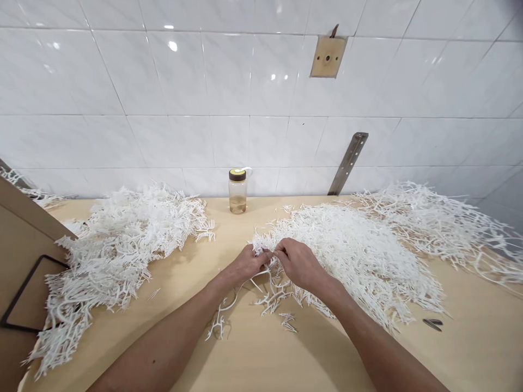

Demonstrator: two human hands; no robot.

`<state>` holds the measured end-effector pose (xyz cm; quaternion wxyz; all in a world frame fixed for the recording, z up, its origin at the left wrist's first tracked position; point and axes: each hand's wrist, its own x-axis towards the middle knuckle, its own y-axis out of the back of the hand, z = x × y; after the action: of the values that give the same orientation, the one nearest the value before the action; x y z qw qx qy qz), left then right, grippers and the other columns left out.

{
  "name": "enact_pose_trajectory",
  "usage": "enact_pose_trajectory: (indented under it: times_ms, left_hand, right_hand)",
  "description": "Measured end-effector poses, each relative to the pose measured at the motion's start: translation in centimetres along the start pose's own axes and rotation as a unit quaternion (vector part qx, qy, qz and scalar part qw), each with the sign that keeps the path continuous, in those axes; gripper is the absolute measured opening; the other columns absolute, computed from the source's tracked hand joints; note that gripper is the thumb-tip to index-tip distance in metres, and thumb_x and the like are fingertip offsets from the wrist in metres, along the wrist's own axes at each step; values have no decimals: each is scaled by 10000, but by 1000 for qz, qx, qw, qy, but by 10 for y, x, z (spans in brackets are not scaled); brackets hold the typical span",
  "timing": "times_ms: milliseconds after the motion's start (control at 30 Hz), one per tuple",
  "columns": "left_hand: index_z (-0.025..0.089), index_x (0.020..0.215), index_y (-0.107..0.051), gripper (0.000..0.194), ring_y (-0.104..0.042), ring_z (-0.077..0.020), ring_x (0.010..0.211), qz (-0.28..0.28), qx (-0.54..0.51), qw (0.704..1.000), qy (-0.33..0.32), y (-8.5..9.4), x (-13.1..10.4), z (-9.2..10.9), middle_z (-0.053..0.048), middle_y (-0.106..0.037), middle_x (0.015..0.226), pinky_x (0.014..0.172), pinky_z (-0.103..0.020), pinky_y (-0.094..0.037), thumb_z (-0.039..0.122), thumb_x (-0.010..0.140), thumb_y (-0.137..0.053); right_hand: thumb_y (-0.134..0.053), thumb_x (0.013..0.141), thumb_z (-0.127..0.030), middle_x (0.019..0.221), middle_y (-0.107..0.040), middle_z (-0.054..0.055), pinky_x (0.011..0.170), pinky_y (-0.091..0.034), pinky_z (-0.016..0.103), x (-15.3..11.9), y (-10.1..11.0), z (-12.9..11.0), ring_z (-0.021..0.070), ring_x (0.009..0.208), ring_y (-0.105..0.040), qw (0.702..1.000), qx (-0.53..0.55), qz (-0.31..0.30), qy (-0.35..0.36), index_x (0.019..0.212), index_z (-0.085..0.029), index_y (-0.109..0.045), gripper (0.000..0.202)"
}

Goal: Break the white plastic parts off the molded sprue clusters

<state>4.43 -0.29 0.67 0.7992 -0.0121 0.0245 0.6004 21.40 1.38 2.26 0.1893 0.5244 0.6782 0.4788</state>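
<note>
I count two hands, a left hand (247, 265) and a right hand (297, 262). I see three large white heaps: one left (122, 234), two right (351, 245); their strands are too many to count. There is one smaller white cluster (41, 195) far left, one bottle (237, 195), one wall plate (327, 57) and one metal bracket (348, 163).

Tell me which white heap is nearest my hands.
The middle heap: your left hand and right hand are at its left edge; the left heap and far-right heap lie farther.
</note>
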Motion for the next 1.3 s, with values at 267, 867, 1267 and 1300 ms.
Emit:
enact_pose_trajectory:
  times_ms: [267, 867, 1267, 1300]
  left_hand:
    - [166, 639, -493, 458, -311, -64, 504, 27, -102, 994, -9, -12, -4, 3, 56, -403, 568, 492, -228, -247, 523, 671, -779]
    - [173, 615, -576, 252, -423, -126, 572, 161, 71, 981, -84, -7, 5, -14, 23, -507, 572, 572, -253, -329, 366, 764, -641]
    - [164, 660, -604, 240, -440, -133, 586, 162, 80, 981, -76, -9, 7, -19, 12, -522, 594, 581, -257, -356, 370, 782, -612]
    - [160, 674, -610, 242, -450, -135, 593, 162, 79, 981, -75, -9, 7, -19, 8, -531, 605, 587, -258, -363, 376, 785, -610]
  right_hand:
    - [-484, 879, -187, 792, -639, 32, 650, -400, 297, 7, 4, 6, 177, 702, -577, 993, 1, 105, -53, 810, -197, -543, 93]
    - [-498, 896, -366, 651, -635, 9, 506, -467, 273, 4, 10, 1, 140, 504, -552, 987, 152, -10, -56, 818, -199, -680, 259]
    - [-485, 884, -305, 681, -659, -1, 499, -462, 264, 4, -3, 1, 137, 488, -580, 984, 163, -23, -65, 905, -212, -685, 221]
    - [-484, 886, -306, 678, -655, -4, 485, -457, 258, 4, -5, 2, 134, 478, -582, 982, 171, -29, -72, 910, -212, -682, 220]
